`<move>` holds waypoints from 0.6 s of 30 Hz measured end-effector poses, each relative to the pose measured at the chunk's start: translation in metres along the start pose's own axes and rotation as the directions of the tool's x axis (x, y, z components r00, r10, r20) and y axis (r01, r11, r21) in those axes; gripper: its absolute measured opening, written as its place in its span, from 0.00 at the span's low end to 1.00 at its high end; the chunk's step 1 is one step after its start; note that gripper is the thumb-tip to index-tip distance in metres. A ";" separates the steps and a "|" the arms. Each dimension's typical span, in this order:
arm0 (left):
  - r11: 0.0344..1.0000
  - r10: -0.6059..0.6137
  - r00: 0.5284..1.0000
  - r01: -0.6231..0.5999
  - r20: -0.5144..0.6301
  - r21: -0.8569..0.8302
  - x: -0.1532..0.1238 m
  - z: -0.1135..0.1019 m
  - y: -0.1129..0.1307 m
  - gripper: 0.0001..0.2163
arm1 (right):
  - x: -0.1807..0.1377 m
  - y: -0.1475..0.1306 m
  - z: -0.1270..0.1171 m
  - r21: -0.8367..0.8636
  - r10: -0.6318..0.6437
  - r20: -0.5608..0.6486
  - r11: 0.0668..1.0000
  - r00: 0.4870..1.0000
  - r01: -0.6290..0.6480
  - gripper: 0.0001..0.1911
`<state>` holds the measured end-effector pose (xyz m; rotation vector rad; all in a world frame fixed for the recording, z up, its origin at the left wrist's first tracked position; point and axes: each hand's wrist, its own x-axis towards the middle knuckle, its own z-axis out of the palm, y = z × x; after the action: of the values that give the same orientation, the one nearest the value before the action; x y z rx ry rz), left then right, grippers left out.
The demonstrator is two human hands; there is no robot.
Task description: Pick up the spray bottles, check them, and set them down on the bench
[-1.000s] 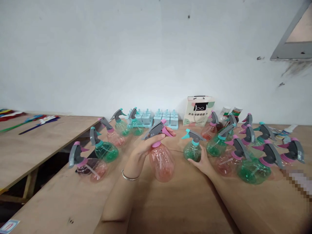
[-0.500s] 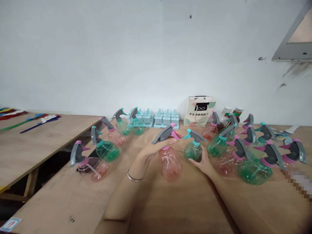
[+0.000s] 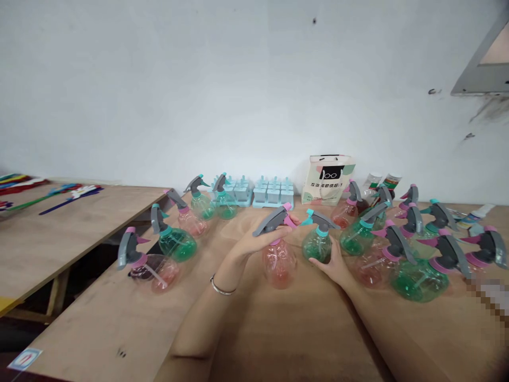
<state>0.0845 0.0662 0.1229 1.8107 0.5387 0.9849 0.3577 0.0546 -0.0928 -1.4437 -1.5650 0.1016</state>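
My left hand (image 3: 254,243) is wrapped round the neck of a clear pink spray bottle (image 3: 280,265), just below its grey trigger head with pink nozzle. A bracelet circles that wrist. My right hand (image 3: 334,260) grips the round body of a green spray bottle (image 3: 316,246) from its right side; this bottle has a grey head and turquoise nozzle. The two nozzles point toward each other, close together. Fingers of both hands are partly hidden behind the bottles.
More pink and green spray bottles stand on the left (image 3: 177,244) and right (image 3: 419,278). Light-blue ice-pop moulds (image 3: 273,193) and a paper bag (image 3: 328,180) line the wall. Another table (image 3: 91,223), past a gap on the left, bears coloured strips (image 3: 71,199).
The view has shifted slightly, moving everything a little to the right. The pink bottle's base sits slightly higher in the picture. Both hands keep their holds.
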 end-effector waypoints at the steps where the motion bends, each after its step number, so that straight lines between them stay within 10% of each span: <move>1: 1.000 0.005 1.000 -0.005 -0.025 -0.010 0.000 0.001 -0.002 0.09 | 0.000 0.000 0.000 -0.001 -0.004 -0.001 1.000 1.000 0.004 0.49; 6: 0.999 -0.041 0.954 0.030 -0.296 -0.041 -0.002 0.002 -0.016 0.12 | 0.000 0.000 0.000 0.000 -0.009 -0.006 1.000 1.000 0.009 0.49; 18: 0.999 0.039 0.972 -0.038 -0.232 0.007 0.002 0.001 -0.017 0.13 | 0.001 -0.005 -0.002 0.005 0.033 0.029 0.999 0.999 -0.033 0.49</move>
<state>0.0876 0.0741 0.1079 1.7237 0.6497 1.2329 0.3558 0.0527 -0.0877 -1.4701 -1.5629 0.1470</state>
